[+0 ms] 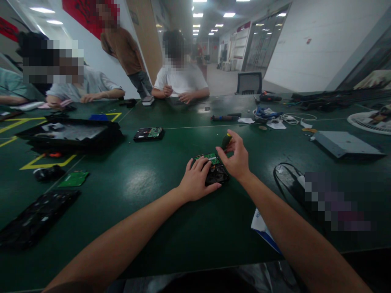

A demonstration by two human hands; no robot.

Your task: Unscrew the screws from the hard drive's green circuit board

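A black hard drive with a green circuit board lies on the dark green table in front of me. My left hand holds it from the left, fingers over its top and thumb along the near edge. At the drive's right side, my right hand is closed around a screwdriver with a dark handle and a yellow end. The handle is upright and slightly tilted above the board. The screwdriver's tip is hidden, so I cannot tell whether it touches the drive.
Another drive lies farther back. To the left are a black tray, a loose green board and a black panel. On the right lie a grey metal box and cables. People sit across the table.
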